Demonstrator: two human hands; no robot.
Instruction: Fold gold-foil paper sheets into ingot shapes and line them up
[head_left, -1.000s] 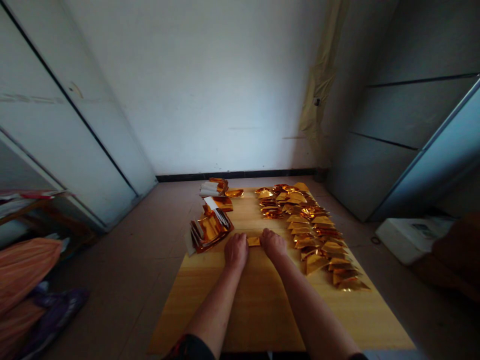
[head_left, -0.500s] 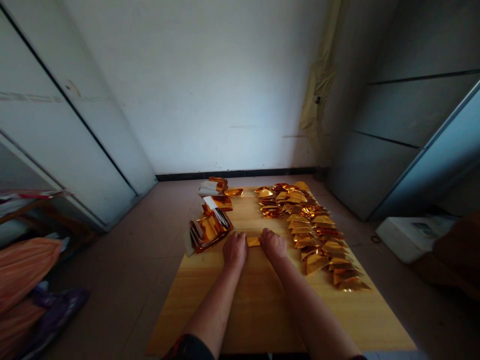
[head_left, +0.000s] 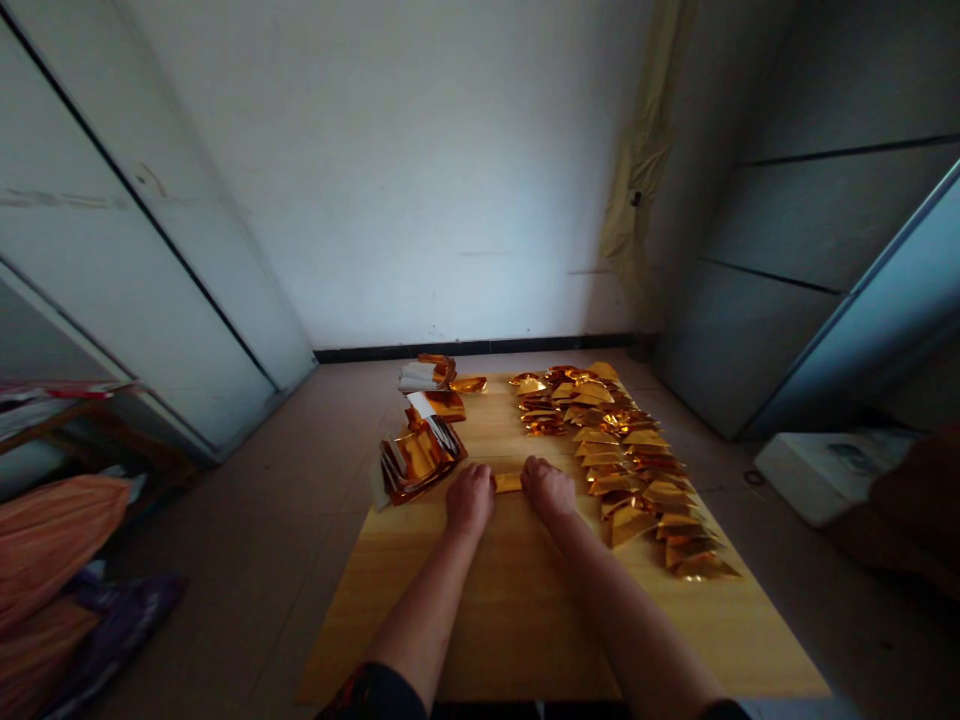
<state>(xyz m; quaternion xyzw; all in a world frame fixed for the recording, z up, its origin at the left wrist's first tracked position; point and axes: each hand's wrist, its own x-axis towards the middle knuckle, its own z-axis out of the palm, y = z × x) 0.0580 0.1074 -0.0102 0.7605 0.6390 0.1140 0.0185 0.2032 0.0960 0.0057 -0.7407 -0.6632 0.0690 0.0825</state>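
Observation:
A narrow piece of gold foil paper (head_left: 508,483) lies low over the wooden board, stretched between my two hands. My left hand (head_left: 471,498) is closed on its left end, fingers curled. At the right end, my right hand (head_left: 549,488) grips it the same way; the fingertips of both hands are partly hidden. Left of my left hand sits a stack of gold foil sheets (head_left: 420,458) with pale backs. Beyond my right hand, several folded gold foil pieces (head_left: 630,470) with pointed ends lie in overlapping rows.
The wooden tabletop (head_left: 517,640) reaches toward me. More foil sheets (head_left: 427,374) lie at its far left corner. A white wall (head_left: 450,180) stands behind, with grey cabinets (head_left: 795,260) on the right. A white box (head_left: 810,475) and an orange bag (head_left: 56,530) flank the table.
Both hands stay almost in place on the foil strip. The view has shifted very slightly; the foil stacks have not moved.

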